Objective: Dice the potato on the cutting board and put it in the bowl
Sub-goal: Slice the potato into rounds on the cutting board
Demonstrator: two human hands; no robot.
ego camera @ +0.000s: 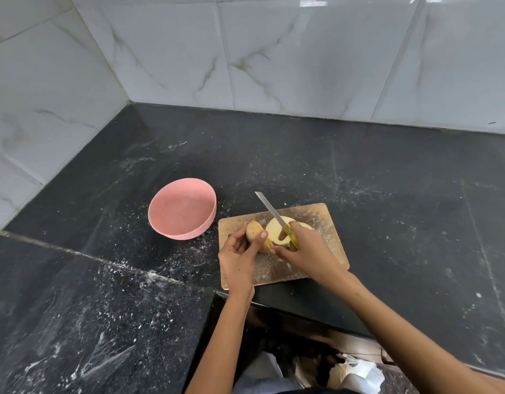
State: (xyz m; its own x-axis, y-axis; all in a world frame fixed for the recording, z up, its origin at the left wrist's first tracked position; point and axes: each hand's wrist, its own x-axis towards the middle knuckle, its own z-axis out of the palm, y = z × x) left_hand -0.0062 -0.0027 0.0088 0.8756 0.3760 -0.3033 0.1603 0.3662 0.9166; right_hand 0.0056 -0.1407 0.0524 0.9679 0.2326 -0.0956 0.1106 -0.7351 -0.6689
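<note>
While our left hand [237, 255] grips 1 potato half [255, 233] with curled fingers [261, 237], our right hand [308, 251] holds the knife [271, 209] by its yellow handle, fingers wrapped tight around it. We see the other potato half [275, 227] lying cut side up on the cutting board [322, 220], just under the blade, which points up and away from the board. Both hands are over the board. We see the pink bowl [182, 209] just beside the board's far corner, on the dark counter [387, 194].
</note>
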